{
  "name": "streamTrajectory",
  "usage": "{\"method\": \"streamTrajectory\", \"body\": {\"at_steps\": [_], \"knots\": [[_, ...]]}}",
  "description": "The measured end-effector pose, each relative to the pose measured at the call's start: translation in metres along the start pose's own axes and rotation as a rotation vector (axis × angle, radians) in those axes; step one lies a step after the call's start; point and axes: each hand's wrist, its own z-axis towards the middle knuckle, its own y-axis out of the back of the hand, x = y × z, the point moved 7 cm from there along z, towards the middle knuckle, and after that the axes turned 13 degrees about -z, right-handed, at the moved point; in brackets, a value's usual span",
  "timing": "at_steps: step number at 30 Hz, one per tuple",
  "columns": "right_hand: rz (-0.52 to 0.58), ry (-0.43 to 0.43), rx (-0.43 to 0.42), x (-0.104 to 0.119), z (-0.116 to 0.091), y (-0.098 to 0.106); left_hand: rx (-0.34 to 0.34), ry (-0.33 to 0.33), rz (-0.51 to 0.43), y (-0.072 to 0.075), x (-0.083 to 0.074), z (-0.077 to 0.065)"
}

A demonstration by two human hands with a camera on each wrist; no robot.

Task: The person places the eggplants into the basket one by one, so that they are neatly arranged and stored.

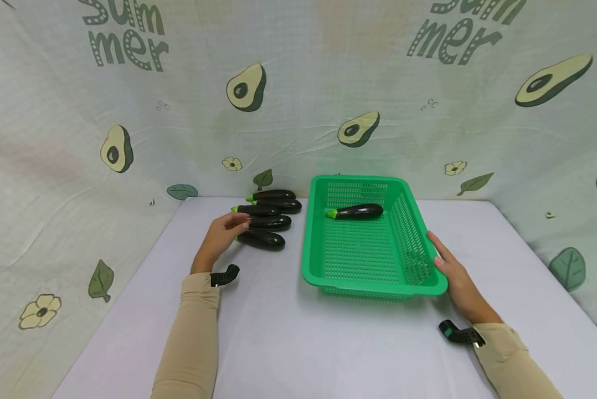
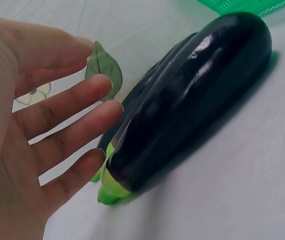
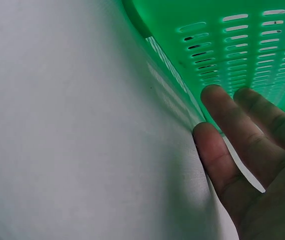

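Note:
My left hand (image 1: 224, 235) hovers at the stem ends of several dark eggplants (image 1: 261, 240) lying in a loose row on the table. In the left wrist view its fingers (image 2: 77, 107) are spread and gently bent, with nothing between them, beside the nearest eggplant (image 2: 197, 100) and its green cap. My right hand (image 1: 455, 280) holds the right side of a green plastic basket (image 1: 363, 260), thumb at the rim. Its fingertips (image 3: 215, 95) lie against the slotted outer wall in the right wrist view. One eggplant (image 1: 358, 211) lies inside the basket, toward the back.
A white cloth covers the table (image 1: 298, 343). Behind it hangs a pale curtain (image 1: 298, 66) printed with avocados, leaves and lettering. Each wrist wears a black camera mount (image 1: 225, 275). The eggplant row lies left of the basket.

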Motion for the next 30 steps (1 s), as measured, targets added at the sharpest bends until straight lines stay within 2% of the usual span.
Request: {"method": "streamTrajectory", "body": {"at_steps": [4,12,17,23,30], "knots": [[0.005,0.001,0.001,-0.0006,0.0005,-0.0003,0.024,0.008,0.039,0.0001,0.0023,-0.0018],[0.0,-0.005,0.002,-0.0008,0.0001,-0.0001,0.065,-0.013,0.049,0.0004,0.0021,-0.0034],[0.004,-0.013,0.006,-0.0013,-0.0006,-0.0007,0.065,0.0,0.108,-0.0012,0.0021,-0.0026],[0.009,-0.017,0.005,-0.0026,-0.0007,-0.0016,0.053,-0.024,0.233,-0.0046,0.0017,-0.0023],[0.011,-0.013,0.0,-0.0029,-0.0008,-0.0018,0.056,-0.017,0.253,-0.0039,0.0055,-0.0031]]}}
